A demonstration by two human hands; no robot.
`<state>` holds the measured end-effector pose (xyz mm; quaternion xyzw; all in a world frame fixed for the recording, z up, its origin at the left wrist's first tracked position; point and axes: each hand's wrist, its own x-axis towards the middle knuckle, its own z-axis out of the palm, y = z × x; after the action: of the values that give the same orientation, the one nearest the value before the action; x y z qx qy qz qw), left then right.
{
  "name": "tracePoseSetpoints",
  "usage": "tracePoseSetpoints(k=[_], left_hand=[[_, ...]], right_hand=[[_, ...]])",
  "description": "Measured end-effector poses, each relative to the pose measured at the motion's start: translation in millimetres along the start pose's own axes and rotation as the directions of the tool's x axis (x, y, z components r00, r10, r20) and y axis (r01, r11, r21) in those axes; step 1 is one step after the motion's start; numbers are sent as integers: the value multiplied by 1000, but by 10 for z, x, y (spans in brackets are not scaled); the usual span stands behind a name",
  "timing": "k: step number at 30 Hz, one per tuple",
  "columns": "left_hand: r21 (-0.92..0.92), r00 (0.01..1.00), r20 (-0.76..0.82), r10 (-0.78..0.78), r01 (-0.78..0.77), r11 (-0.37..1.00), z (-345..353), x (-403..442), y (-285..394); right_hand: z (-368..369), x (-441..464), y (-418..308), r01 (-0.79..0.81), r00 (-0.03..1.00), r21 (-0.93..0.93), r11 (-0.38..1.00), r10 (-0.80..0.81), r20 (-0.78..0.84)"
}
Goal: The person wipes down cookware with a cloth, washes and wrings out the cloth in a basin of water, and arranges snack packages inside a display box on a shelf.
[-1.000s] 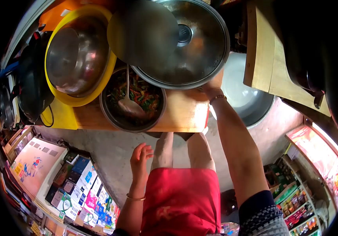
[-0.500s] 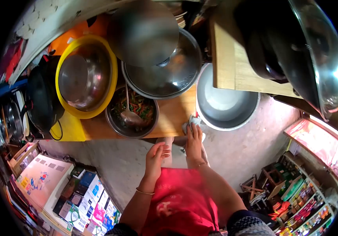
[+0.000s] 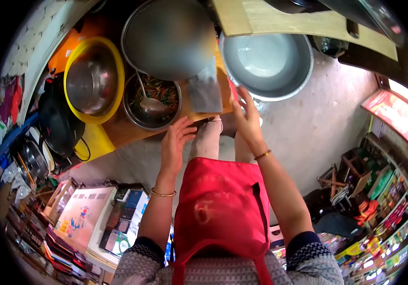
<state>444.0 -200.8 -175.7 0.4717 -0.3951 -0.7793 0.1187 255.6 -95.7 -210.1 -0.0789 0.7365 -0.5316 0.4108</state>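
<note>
My left hand [image 3: 174,142] is held below the bowl of chopped vegetables [image 3: 137,116], fingers apart and nothing in it. At the wooden table's right edge, my right hand [image 3: 247,114] has its fingers spread near a red strip and a bit of clear plastic; no held thing shows. A metal ladle [image 3: 152,105] rests in the vegetable bowl. Above that bowl is a large round lidded pot, partly hidden by a blurred patch. A grey cloth or sheet [image 3: 206,90] lies on the wooden table [image 3: 111,130] beside the pot.
Right of the table stands a big grey metal basin [image 3: 289,92], under a wooden board [image 3: 280,21]. A yellow basin [image 3: 67,85] with a metal bowl [image 3: 90,88] is at the left, beside a black pan [image 3: 54,118]. Packed shelves [image 3: 393,209] stand at the lower right.
My right hand has left the pot's right side and come down to the table edge. The grey sheet now shows on the table. The whole view has shifted.
</note>
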Motion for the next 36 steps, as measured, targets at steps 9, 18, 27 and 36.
tracePoseSetpoints(k=[9,18,27,36], left_hand=[[102,900,430,77,-133,986,880,-561,441],[293,535,841,-85,-318,901,2409,-1515,441],[63,-234,959,-159,-372,926,4276,-4765,-689],[-94,-703,696,-146,-291,952,4537,-7562,-1945]], right_hand=[[-1327,-2137,724,31,836,196,980,82,-543],[-2159,-4822,67,214,355,64,975,-17,-935],[-2048,-8229,171,375,-331,-207,903,-78,-940],[-1800,-9970,415,-373,-691,-156,914,-387,-611]])
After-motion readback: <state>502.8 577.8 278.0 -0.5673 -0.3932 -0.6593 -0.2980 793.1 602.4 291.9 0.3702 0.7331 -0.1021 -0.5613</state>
